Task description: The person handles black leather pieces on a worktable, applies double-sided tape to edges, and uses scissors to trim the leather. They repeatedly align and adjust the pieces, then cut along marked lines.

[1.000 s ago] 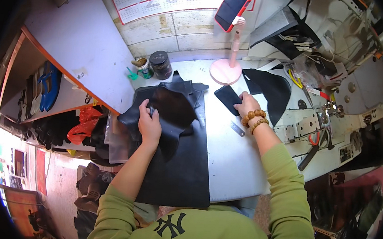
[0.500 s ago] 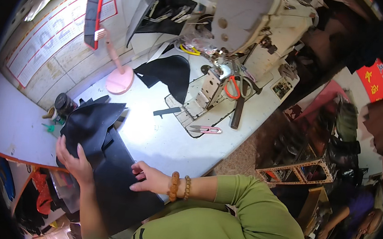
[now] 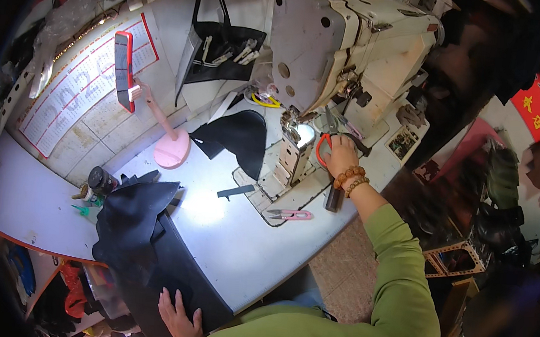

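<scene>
My left hand [image 3: 179,320] lies with its fingers spread on a large flat black leather-like sheet [image 3: 187,267] at the table's near edge. A loose, folded black piece [image 3: 134,211] is heaped on the sheet's far end. At the right, my right hand [image 3: 343,154] is closed over the handles of a pair of scissors [image 3: 320,150] beside the sewing machine [image 3: 309,50]. One red-orange handle loop shows; the hand covers the other. Just below that hand, a dark-handled tool [image 3: 333,198] lies on the table. Pink thread snips [image 3: 293,215] rest closer to me.
A black cut piece [image 3: 237,137] and a thin dark strip [image 3: 236,191] lie left of the machine. A pink stand [image 3: 172,149] holds a red-cased phone [image 3: 124,69]. Dark jars [image 3: 101,179] stand at the left. A small parts tray [image 3: 404,142] sits right of the machine.
My right hand has moved from the black sheet out to the scissors at the machine. My left hand has come off the heaped piece and down nearer to me on the sheet.
</scene>
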Action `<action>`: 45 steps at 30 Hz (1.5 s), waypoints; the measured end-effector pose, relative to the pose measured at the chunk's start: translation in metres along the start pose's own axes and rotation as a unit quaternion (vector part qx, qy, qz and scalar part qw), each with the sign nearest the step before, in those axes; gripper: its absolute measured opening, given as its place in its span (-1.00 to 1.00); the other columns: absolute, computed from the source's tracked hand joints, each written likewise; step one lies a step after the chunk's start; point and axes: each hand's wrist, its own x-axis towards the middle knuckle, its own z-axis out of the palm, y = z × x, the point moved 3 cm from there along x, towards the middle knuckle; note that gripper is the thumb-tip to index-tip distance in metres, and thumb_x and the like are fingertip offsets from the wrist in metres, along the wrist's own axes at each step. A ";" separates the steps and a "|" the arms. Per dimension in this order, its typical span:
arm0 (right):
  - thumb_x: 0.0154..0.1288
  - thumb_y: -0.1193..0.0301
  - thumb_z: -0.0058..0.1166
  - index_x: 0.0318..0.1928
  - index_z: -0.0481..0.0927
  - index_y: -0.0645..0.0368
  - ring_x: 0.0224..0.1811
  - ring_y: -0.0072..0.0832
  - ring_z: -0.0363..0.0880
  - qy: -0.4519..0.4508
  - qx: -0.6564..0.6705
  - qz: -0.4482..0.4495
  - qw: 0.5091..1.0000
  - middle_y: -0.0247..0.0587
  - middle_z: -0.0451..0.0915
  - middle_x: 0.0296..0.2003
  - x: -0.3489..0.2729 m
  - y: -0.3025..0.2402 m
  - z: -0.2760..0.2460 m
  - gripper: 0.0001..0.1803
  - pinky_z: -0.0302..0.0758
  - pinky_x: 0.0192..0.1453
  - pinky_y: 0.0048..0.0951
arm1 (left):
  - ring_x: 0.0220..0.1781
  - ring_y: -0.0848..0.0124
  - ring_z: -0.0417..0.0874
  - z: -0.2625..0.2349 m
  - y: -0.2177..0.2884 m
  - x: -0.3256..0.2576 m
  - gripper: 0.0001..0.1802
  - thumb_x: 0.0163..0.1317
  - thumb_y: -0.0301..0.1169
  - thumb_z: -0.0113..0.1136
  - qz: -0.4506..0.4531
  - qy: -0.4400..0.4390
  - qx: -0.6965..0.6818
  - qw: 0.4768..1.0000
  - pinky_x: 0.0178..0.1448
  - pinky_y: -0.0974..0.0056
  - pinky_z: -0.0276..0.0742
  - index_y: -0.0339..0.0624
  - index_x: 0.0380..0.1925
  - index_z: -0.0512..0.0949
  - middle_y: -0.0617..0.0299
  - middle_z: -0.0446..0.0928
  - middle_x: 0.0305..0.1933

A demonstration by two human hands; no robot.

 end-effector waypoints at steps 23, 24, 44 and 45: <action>0.14 0.31 0.09 -0.21 0.69 0.17 -0.07 -0.07 0.62 -0.147 0.004 0.095 0.985 -0.02 0.66 -0.16 0.093 -0.004 0.030 -0.73 0.56 0.03 -0.11 | 0.34 -0.19 0.28 0.001 -0.011 0.003 -0.45 0.08 -0.42 0.23 0.006 0.039 -0.078 0.996 0.39 -0.11 0.19 -0.28 0.14 0.44 -0.19 0.27 0.35; 0.15 0.30 0.09 -0.21 0.68 0.18 -0.10 -0.09 0.61 -0.178 0.017 0.133 0.975 -0.03 0.65 -0.18 0.102 0.004 0.039 -0.73 0.55 0.00 -0.13 | 0.32 -0.19 0.31 0.001 -0.012 0.003 -0.47 0.07 -0.43 0.23 0.006 0.049 -0.087 0.995 0.37 -0.11 0.21 -0.27 0.11 0.46 -0.18 0.30 0.32; 0.25 0.35 0.04 -0.21 0.56 0.28 -0.31 -0.43 0.53 0.058 0.565 0.267 0.779 -0.26 0.56 -0.34 0.094 0.058 0.010 -0.77 0.48 -0.08 -0.33 | -0.22 0.32 0.62 -0.006 -0.059 -0.012 -0.91 0.38 -0.56 -0.05 -0.288 0.333 -0.409 0.799 -0.05 0.22 0.66 -0.23 -0.21 0.45 0.11 0.54 -0.17; 0.24 0.37 0.05 -0.24 0.54 0.28 -0.21 -0.42 0.54 0.119 0.597 0.246 0.754 -0.24 0.57 -0.30 0.068 0.053 0.000 -0.79 0.45 0.06 -0.29 | -0.28 0.40 0.59 -0.001 -0.065 -0.017 -0.92 0.44 -0.52 -0.10 -0.364 0.365 -0.555 0.653 -0.06 0.22 0.66 -0.21 -0.18 0.41 0.19 0.50 -0.20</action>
